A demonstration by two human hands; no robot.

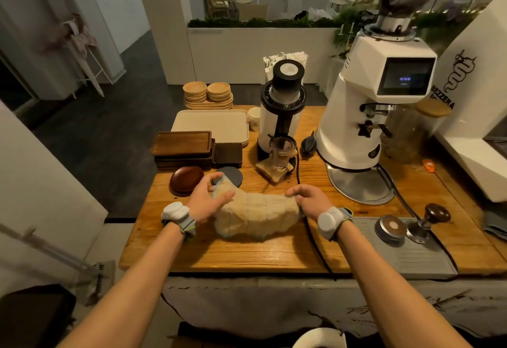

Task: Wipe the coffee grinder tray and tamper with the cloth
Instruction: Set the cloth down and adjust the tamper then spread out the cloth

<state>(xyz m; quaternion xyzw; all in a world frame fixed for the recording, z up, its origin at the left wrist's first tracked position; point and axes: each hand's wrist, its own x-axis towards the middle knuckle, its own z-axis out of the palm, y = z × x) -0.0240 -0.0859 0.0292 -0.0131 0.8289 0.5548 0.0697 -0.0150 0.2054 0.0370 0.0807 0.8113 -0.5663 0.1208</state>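
Note:
A fluffy cream cloth with a blue edge hangs stretched just above the wooden counter. My left hand grips its left end and my right hand grips its right end. To the right stands the large white coffee grinder on its round metal tray. The tamper with a dark wooden knob rests on a grey mat at the right front, beside a round metal distributor.
A smaller white grinder with a dosing cup stands behind the cloth. Dark wooden trays, a brown dish and a grey coaster lie at the left. Black cables cross the counter. A white espresso machine fills the right edge.

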